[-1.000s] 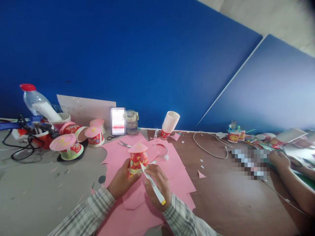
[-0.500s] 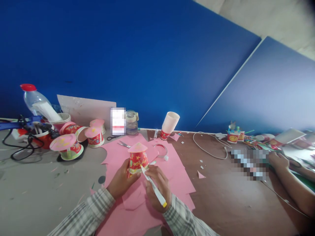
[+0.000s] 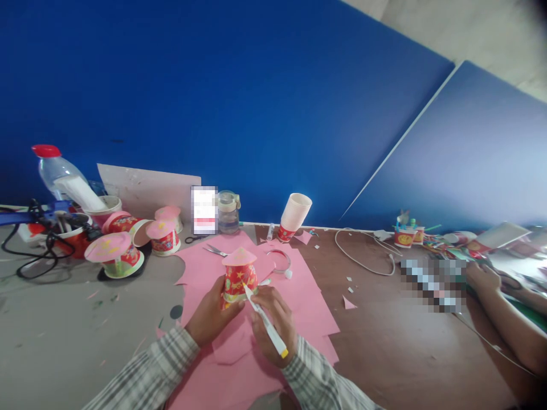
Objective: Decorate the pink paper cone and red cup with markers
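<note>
My left hand [image 3: 210,319] is closed round the lower left side of a red patterned paper cup [image 3: 240,277], which is upside down and topped by a pink paper cone. In my right hand [image 3: 276,326] is a white marker [image 3: 269,327] with a yellow end, its tip at the cup's front. Both hands are above pink paper sheets [image 3: 310,313]. Behind the cup, scissors [image 3: 216,250] lie on the pink paper, and a red-and-white ring [image 3: 280,261] is to the right.
Several decorated cups [image 3: 163,237] stand at left, near a red-capped bottle [image 3: 55,171]. A water bottle [image 3: 229,213] and stacked white cups [image 3: 296,213] are at the back. On the right lie a white cable [image 3: 363,267], a power strip and another person's hands [image 3: 484,282].
Hardly anything differs. My hands keep their hold on the cup and the marker, and the marker tip has shifted very slightly. The view has moved a little.
</note>
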A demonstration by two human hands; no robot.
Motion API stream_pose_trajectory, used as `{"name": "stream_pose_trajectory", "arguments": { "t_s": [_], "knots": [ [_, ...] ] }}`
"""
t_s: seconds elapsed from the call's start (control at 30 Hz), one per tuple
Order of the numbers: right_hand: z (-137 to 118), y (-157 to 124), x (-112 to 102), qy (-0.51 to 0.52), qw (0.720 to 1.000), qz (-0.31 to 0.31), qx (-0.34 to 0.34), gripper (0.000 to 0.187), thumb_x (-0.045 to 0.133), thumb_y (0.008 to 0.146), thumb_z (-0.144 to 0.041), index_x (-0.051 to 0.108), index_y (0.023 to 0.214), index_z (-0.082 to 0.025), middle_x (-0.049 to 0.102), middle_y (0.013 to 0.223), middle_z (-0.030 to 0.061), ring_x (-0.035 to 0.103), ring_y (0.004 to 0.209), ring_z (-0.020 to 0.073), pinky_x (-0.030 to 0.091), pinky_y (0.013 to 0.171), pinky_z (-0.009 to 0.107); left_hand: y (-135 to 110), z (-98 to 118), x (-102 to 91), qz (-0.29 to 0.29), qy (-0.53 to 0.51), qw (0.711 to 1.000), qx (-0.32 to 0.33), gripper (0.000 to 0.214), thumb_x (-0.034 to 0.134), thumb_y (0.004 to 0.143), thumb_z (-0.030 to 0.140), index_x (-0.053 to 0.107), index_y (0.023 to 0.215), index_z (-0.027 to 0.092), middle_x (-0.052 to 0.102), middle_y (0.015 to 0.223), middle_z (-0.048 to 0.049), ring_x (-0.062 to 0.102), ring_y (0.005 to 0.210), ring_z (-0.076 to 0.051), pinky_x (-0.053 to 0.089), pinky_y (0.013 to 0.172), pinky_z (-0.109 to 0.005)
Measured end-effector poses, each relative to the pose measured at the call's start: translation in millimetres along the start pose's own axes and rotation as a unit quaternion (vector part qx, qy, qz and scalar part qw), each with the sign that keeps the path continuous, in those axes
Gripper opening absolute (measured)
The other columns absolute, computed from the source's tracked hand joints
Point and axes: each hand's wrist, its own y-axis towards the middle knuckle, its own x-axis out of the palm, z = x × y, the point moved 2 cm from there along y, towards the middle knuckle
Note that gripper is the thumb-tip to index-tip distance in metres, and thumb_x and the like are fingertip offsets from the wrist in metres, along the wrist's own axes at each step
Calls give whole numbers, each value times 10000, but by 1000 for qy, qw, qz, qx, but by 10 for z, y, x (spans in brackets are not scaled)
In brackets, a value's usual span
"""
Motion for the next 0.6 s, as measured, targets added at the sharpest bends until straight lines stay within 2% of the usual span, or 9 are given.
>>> {"name": "stream_pose_trajectory", "arguments": {
  "t_s": [0.27,0.6],
  "knots": [
    [19,-58,-10,5,1000,9,9,271,587,754,-121,597,998,-237,659,914,44,626,948,223,586,810,372,-8,-5,8,-2,10,1000,2,405,647,591,361,496,949,247,671,890,-19,617,832,-238,503,714,-346],
    [-11,37,-3,-3,1000,-3,-3,277,587,770,-127,584,1025,-234,634,893,42,616,855,197,585,735,353,-20,-15,14,-8,25,1000,2,419,646,590,379,495,959,250,671,890,-19,622,813,-237,508,687,-337]
  ]
}}
